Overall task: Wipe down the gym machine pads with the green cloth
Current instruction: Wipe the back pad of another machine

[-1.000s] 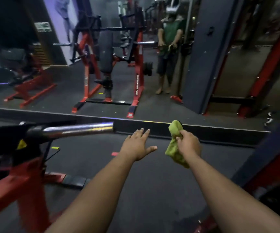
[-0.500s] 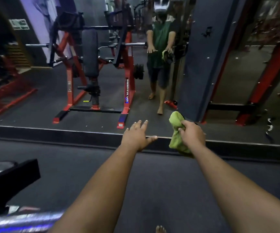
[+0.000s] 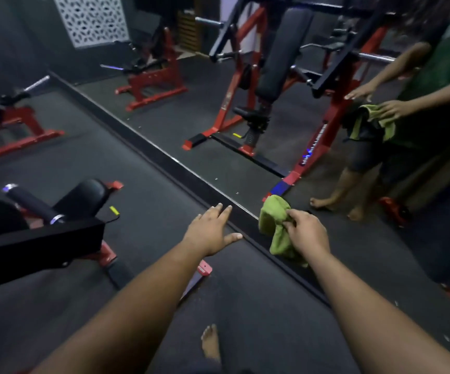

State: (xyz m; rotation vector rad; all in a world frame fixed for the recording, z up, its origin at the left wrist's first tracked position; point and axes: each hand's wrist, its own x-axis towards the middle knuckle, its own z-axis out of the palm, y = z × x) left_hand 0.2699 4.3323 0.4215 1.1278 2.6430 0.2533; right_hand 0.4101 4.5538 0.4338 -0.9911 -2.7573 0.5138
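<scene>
Head camera view, looking down past both my bare forearms at a dark rubber gym floor. My right hand holds the crumpled green terry cloth, fingers curled round its middle so that one bunch sticks up and a tail hangs below; gathered like this, it is easy to carry and ready to press flat. My left hand is held out in front, empty, fingers straight and slightly spread, thumb out, probably for balance or to reach toward a machine. Neither hand touches any equipment.

To my left stands a red-framed gym machine with a black steel arm; its round black padded roller is the nearest pad, well apart from the cloth, so I judge the wiping here has not started. A long mirror wall rises from a dark strip across the floor ahead, showing a reflected red machine with a tall black back pad and my own reflection holding the cloth. The picture is dim and smeared, so I cannot tell whether any pad is already wet. One bare foot shows below.
</scene>
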